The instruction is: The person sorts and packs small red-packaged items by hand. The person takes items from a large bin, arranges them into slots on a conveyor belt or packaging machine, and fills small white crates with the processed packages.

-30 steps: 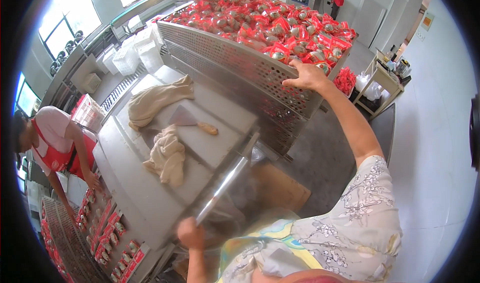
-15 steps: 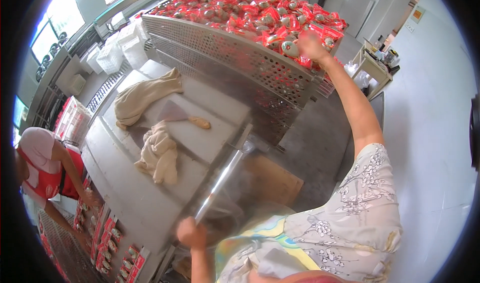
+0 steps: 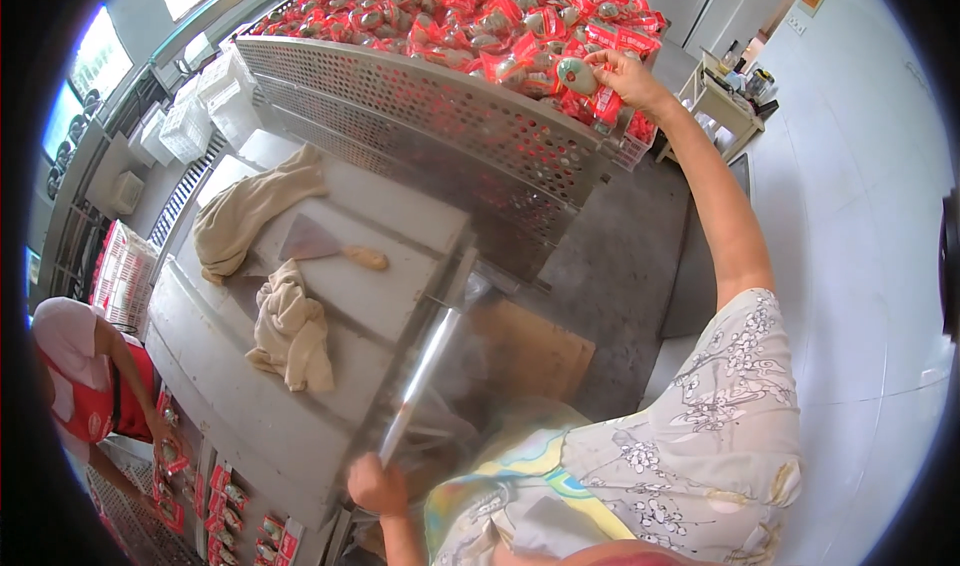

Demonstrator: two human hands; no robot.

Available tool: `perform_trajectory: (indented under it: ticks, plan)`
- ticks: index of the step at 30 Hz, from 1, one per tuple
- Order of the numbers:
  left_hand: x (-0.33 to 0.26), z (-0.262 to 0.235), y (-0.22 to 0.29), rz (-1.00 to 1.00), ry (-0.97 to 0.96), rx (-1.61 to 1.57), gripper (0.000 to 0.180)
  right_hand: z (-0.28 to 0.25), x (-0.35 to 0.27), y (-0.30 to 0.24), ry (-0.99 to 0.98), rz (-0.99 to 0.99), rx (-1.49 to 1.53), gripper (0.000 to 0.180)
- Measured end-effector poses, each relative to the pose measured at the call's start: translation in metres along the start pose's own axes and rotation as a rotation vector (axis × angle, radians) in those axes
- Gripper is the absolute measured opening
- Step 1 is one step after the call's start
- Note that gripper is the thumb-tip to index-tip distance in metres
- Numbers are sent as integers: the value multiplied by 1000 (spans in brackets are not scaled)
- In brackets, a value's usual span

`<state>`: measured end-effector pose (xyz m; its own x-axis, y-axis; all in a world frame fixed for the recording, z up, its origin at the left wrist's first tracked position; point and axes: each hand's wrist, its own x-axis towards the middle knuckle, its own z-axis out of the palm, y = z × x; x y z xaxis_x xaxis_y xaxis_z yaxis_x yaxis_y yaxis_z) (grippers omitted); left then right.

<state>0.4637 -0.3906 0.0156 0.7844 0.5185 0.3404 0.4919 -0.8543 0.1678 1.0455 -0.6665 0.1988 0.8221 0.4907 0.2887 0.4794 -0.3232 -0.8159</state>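
Observation:
Up at the bin's near right corner, my right hand (image 3: 632,83) pinches a wrapped egg (image 3: 577,76), greenish, in a clear and red packet. My right arm is stretched far out. Lower down, my left hand (image 3: 378,484) is closed in a fist at the lower end of a shiny silver bar (image 3: 425,366) along the table's edge. Thin clear plastic (image 3: 450,406) hangs beside this bar. Many more red packets (image 3: 440,16) with eggs fill the bin (image 3: 400,81), a metal one with perforated walls.
On the metal table (image 3: 390,296) lie two beige cloths (image 3: 290,331) and a scraper (image 3: 325,246) with a wooden handle. At left a co-worker (image 3: 90,366) in a red apron handles packed eggs. White crates (image 3: 230,96) stand behind; a cardboard sheet (image 3: 540,351) lies below the table's edge.
My right hand has drawn back slightly from the packets and now shows an egg packet at its fingertips. The whole view has shifted a little. My left hand stays at the bar's end.

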Motion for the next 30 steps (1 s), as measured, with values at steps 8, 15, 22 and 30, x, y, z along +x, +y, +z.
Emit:
perform_trajectory:
  ticks: [8, 15, 22, 30]
  plan:
    - [-2, 4, -2, -24, -28, 44, 17, -6, -12, -31, -214, 9, -288, 21]
    - [-3, 5, -2, -4, 3, 37, 15, 4, -5, -60, -414, 55, -865, 27]
    - [1, 7, 0, 3, 45, 51, 11, -14, 26, -40, -542, 281, -599, 25]
    - [3, 6, 3, 13, 92, 19, 11, -6, -4, -39, -538, -100, -894, 34]
